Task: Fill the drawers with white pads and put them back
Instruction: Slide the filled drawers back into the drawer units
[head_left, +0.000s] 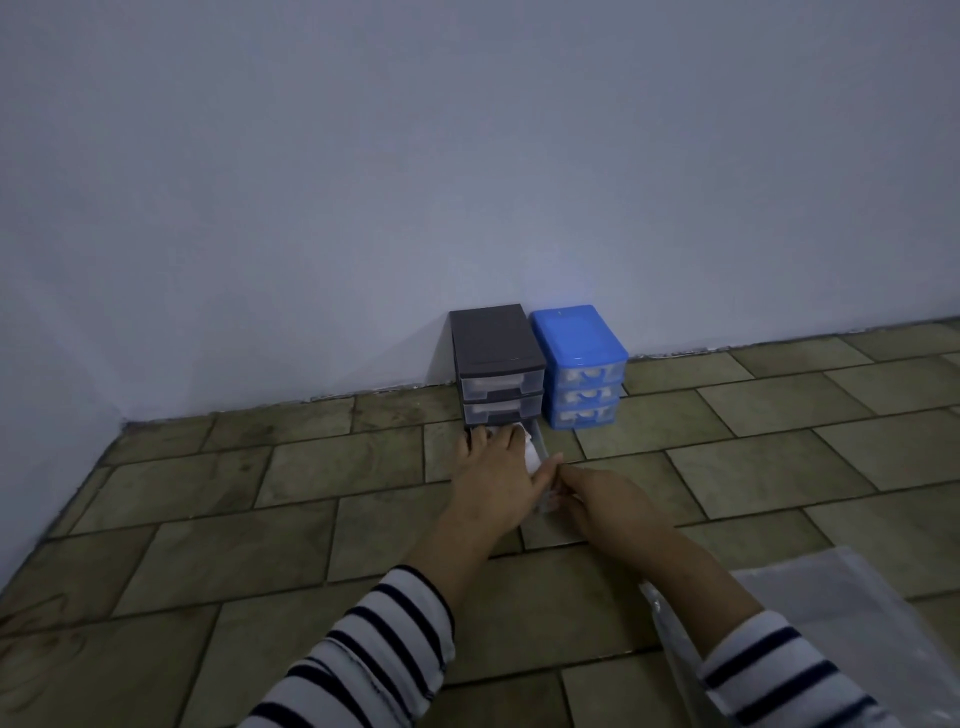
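A grey drawer unit (493, 343) stands against the wall with its two upper clear drawers pushed in. Its bottom drawer (541, 447) is pulled out toward me on the floor. My left hand (496, 475) lies flat over the drawer, fingers stretched on the white pads (531, 451) inside and hiding most of them. My right hand (605, 501) grips the drawer's front right corner. To the right stands a blue drawer unit (579, 358) with all three drawers in and white pads showing through their fronts.
A clear plastic bag (852, 613) lies on the tiled floor at the lower right, under my right forearm. The wall runs close behind both units. Bare tiles spread to the left and right.
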